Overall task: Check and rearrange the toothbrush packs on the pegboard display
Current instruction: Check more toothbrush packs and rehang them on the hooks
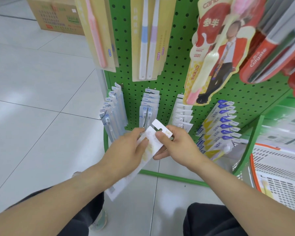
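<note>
1. the left hand (129,147) is gripping a white pack (143,150) from the side, its fingers curled over the pack's upper part and its thumb pressing on the face.
2. the right hand (175,147) is pinching the top of a second white pack (160,127), thumb on the front and fingers curled behind, near its hang hole.
3. both packs are being held off the pegs, low in front of the green pegboard (170,82), the left one slanting down toward the floor (32,99).
4. a bare hook (146,120) is sticking out just above the left hand's fingers, with a row of clear packs (149,103) hanging on it behind.
5. more rows are hanging to either side: clear packs at the left (111,113), white ones (183,114) and blue-and-yellow ones (218,126) to the right.
6. a white basket (279,176) with an orange rim is sitting at the right edge; a cardboard box (54,14) is standing on the floor at upper left.
</note>
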`<control>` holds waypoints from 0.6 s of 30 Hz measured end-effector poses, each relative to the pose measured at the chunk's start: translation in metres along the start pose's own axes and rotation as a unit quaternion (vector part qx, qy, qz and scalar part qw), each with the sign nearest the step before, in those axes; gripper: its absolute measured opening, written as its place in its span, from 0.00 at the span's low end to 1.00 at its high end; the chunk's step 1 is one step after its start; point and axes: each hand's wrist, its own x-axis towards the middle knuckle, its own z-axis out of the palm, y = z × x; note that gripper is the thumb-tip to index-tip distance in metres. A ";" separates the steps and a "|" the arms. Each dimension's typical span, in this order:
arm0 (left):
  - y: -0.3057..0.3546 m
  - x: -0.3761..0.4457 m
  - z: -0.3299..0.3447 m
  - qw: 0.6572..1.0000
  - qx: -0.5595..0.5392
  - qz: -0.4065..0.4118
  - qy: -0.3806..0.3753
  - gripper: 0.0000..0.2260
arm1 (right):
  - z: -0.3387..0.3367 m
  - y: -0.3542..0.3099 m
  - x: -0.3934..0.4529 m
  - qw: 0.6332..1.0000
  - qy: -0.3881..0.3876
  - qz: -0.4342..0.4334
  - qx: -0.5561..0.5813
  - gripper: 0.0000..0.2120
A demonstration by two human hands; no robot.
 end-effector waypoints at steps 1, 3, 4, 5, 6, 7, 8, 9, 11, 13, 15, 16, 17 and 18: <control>0.005 -0.005 0.002 1.000 0.009 0.021 0.003 0.23 | 0.000 -0.001 -0.001 1.000 0.005 -0.001 0.014 0.11; 0.013 -0.014 0.007 0.998 0.042 0.046 -0.014 0.31 | 0.000 -0.004 -0.004 0.999 0.016 -0.001 0.049 0.11; 0.015 -0.017 0.010 0.996 0.063 0.053 -0.018 0.33 | -0.001 -0.006 -0.005 0.997 0.014 0.005 0.071 0.11; 0.015 -0.018 0.014 0.995 0.083 0.055 -0.022 0.33 | -0.001 -0.008 -0.007 0.996 0.007 0.012 0.089 0.12; 0.015 -0.019 0.016 0.994 0.099 0.046 -0.027 0.33 | -0.001 -0.010 -0.009 0.995 -0.001 0.017 0.100 0.12; 0.013 -0.020 0.019 0.993 0.111 0.030 -0.034 0.33 | -0.002 -0.011 -0.012 0.995 -0.008 0.019 0.102 0.12; 0.012 -0.022 0.021 0.991 0.127 0.017 -0.039 0.33 | -0.002 -0.013 -0.014 0.995 -0.012 0.019 0.098 0.12; 0.013 -0.025 0.022 0.987 0.154 0.013 -0.044 0.32 | -0.003 -0.015 -0.017 0.996 -0.012 0.018 0.089 0.12; 0.014 -0.030 0.020 0.980 0.190 0.035 -0.047 0.31 | -0.004 -0.018 -0.022 0.997 -0.008 0.013 0.069 0.13; 0.016 -0.034 0.015 0.985 0.158 0.049 -0.051 0.30 | -0.004 -0.020 -0.027 0.999 0.006 -0.002 0.046 0.14; 0.016 -0.036 0.009 0.990 0.103 0.087 -0.042 0.30 | -0.002 -0.025 -0.034 0.999 0.029 -0.031 0.017 0.16; 0.017 -0.038 0.006 0.991 0.072 0.110 -0.032 0.31 | 0.000 -0.028 -0.040 0.998 0.045 -0.047 0.000 0.18; 0.018 -0.040 0.004 0.992 0.034 0.124 -0.020 0.33 | 0.003 -0.032 -0.048 0.996 0.066 -0.065 -0.020 0.21; 0.021 -0.042 0.000 0.991 -0.012 0.135 0.002 0.35 | 0.007 -0.036 -0.055 0.992 0.090 -0.085 -0.037 0.22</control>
